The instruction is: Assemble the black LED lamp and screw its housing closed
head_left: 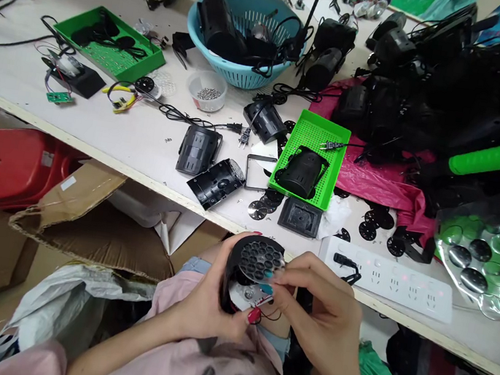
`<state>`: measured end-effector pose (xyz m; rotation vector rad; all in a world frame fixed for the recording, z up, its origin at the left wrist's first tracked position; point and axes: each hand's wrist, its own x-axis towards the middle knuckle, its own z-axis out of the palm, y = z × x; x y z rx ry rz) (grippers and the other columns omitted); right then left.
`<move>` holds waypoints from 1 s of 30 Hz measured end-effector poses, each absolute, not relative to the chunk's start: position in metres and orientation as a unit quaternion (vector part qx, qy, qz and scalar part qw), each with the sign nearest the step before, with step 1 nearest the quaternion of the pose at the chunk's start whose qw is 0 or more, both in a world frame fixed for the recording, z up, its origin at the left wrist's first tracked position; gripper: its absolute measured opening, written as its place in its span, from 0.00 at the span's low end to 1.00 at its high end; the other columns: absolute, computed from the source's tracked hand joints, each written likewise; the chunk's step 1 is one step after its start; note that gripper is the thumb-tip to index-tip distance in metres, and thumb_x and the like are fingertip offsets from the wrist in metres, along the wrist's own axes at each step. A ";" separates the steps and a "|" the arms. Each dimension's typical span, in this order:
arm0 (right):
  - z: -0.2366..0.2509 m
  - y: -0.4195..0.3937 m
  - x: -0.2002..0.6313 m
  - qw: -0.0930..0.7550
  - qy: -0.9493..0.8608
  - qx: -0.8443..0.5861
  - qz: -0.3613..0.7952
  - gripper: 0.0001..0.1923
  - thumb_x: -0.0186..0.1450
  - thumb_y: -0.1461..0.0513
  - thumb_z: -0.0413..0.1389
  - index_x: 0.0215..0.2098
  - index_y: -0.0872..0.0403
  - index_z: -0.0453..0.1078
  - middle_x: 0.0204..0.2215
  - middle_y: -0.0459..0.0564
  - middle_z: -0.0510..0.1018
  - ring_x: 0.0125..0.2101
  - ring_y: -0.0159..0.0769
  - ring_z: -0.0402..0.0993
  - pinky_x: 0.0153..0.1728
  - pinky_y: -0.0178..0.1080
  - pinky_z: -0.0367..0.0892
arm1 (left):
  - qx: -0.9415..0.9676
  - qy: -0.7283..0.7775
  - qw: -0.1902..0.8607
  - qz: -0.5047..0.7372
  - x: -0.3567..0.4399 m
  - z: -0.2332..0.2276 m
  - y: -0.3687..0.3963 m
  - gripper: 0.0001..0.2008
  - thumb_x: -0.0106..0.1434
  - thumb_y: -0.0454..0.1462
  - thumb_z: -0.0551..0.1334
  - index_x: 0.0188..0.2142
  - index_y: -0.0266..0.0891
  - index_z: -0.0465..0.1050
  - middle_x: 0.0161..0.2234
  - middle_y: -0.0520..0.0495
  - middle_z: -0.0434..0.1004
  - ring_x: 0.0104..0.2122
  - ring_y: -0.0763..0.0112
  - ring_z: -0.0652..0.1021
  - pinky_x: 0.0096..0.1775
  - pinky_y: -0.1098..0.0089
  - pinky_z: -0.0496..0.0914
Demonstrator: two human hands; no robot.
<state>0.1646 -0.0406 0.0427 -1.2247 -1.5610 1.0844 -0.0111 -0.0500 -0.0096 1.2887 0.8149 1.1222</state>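
Observation:
My left hand (210,300) is wrapped round a black rounded plastic housing (232,266) over my lap. The housing's open side shows a pale inner part (248,296) and thin red and black wires. With thumb and fingertips, my right hand (326,304) pinches the edge of a round honeycomb-patterned disc (259,259) at the top of the housing. Whether the disc is fully seated I cannot tell. Close by on the bench lie an open black half shell (217,183), another black housing (199,149) and a square black part (300,217).
Beyond my hands, a green tray (336,168) holds a black housing. A white power strip (390,278) lies along the bench edge at right. Farther back stand a tub of screws (192,89) and a blue basket (242,78). Cardboard (84,239) is below left.

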 end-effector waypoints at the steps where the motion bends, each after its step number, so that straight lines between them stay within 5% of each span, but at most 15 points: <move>1: 0.042 -0.040 0.164 0.426 -0.624 -0.490 0.435 0.08 0.65 0.69 0.61 0.35 0.49 0.76 0.31 0.42 0.75 0.31 0.26 0.71 0.29 0.29 0.66 | 0.553 0.352 0.583 0.481 -0.011 -0.010 -0.050 0.43 0.54 0.29 0.66 0.66 0.47 0.53 0.57 0.44 0.67 0.56 0.60 0.72 0.58 0.66 0.68; 11: 0.041 -0.038 0.164 0.420 -0.623 -0.493 0.438 0.07 0.66 0.68 0.61 0.36 0.49 0.77 0.31 0.43 0.74 0.30 0.27 0.71 0.29 0.32 0.65 | 0.508 0.365 0.625 0.468 -0.011 -0.008 -0.050 0.39 0.57 0.30 0.66 0.65 0.48 0.55 0.57 0.43 0.69 0.55 0.56 0.72 0.57 0.63 0.67; 18: 0.031 -0.038 0.167 0.409 -0.609 -0.521 0.436 0.06 0.70 0.65 0.57 0.40 0.47 0.76 0.34 0.43 0.76 0.35 0.28 0.72 0.36 0.31 0.67 | 0.243 0.449 0.723 0.465 -0.011 -0.017 -0.050 0.25 0.56 0.45 0.72 0.51 0.44 0.72 0.49 0.45 0.78 0.52 0.53 0.75 0.52 0.61 0.70; 23: 0.021 -0.041 0.166 0.386 -0.587 -0.543 0.461 0.09 0.71 0.62 0.56 0.48 0.45 0.74 0.40 0.43 0.76 0.40 0.29 0.74 0.42 0.32 0.67 | 0.106 0.425 0.782 0.443 -0.011 -0.015 -0.047 0.27 0.51 0.44 0.75 0.50 0.43 0.74 0.40 0.46 0.81 0.40 0.59 0.80 0.40 0.67 0.73; 30: 0.022 -0.037 0.158 0.403 -0.583 -0.552 0.439 0.08 0.70 0.63 0.57 0.46 0.49 0.75 0.37 0.46 0.77 0.38 0.32 0.75 0.40 0.34 0.69 | 0.119 0.362 0.815 0.437 -0.018 -0.018 -0.047 0.30 0.45 0.31 0.76 0.49 0.45 0.77 0.44 0.47 0.81 0.42 0.60 0.79 0.45 0.65 0.71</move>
